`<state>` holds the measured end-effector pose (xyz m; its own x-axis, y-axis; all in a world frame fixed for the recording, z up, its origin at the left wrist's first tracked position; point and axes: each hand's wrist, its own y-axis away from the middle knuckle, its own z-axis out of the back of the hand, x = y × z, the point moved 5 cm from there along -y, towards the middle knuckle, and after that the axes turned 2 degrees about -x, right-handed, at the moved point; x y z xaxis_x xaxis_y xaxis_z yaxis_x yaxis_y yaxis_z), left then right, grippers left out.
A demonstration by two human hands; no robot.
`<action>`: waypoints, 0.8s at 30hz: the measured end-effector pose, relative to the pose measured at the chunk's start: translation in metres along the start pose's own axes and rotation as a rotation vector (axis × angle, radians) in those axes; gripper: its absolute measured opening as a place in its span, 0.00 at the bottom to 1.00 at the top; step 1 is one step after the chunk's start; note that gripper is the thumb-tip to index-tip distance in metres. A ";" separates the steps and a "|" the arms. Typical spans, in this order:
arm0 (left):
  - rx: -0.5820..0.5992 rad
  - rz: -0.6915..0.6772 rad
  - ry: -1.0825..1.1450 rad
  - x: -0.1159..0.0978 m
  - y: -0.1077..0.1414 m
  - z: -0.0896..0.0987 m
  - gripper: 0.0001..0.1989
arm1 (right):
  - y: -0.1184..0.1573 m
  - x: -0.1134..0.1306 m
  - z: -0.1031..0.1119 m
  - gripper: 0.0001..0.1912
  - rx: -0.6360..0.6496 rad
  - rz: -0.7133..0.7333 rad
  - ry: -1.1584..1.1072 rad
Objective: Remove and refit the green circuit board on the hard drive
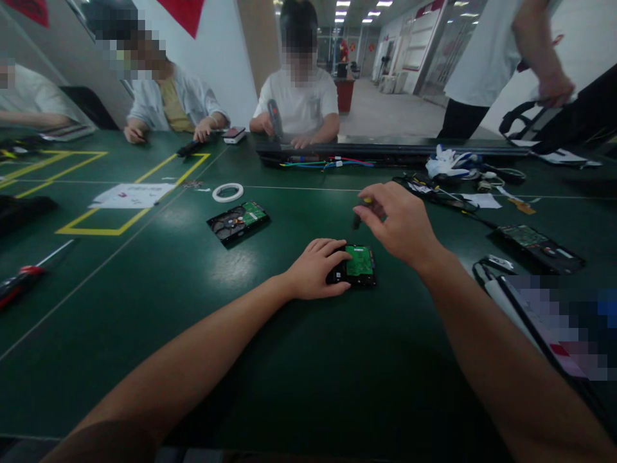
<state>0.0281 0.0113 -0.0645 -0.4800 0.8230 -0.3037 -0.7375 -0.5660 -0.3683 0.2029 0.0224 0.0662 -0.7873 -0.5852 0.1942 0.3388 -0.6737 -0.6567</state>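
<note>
A hard drive (360, 261) lies on the green table in front of me, its green circuit board facing up. My left hand (318, 269) covers its left part, thumb along the near edge and fingers over the far side, gripping it against the table. Above the drive's far right corner, my right hand (396, 222) pinches a short dark screwdriver-like tool (357, 222) with a yellow part near the fingertips. The tool points down and is apart from the drive; its exact kind is blurred. Another hard drive (238, 222) lies farther left.
A roll of white tape (228, 192) and papers (132, 195) lie to the left, with a red-black screwdriver (29, 278) at the far left. On the right are another drive (537, 247), cables and white gloves (448, 162). People sit across the table; one holds a power tool (275, 119).
</note>
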 end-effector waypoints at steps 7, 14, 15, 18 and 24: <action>-0.003 0.000 0.001 -0.002 -0.001 0.001 0.32 | -0.003 0.010 0.004 0.09 0.111 0.051 -0.049; -0.004 0.010 0.045 -0.002 -0.001 0.003 0.31 | -0.002 0.005 -0.002 0.11 0.076 -0.003 -0.026; -0.004 0.010 0.047 -0.002 -0.001 0.003 0.31 | -0.001 0.002 -0.003 0.10 0.066 -0.026 -0.025; -0.003 0.007 0.037 -0.003 -0.001 0.003 0.32 | -0.001 -0.001 -0.006 0.10 0.073 -0.058 -0.063; -0.002 0.006 0.015 -0.002 -0.001 0.001 0.32 | 0.001 0.003 -0.007 0.18 0.067 -0.001 -0.046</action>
<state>0.0288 0.0103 -0.0625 -0.4769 0.8190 -0.3189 -0.7340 -0.5707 -0.3681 0.1976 0.0235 0.0615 -0.7634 -0.6039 0.2290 0.3732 -0.7018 -0.6068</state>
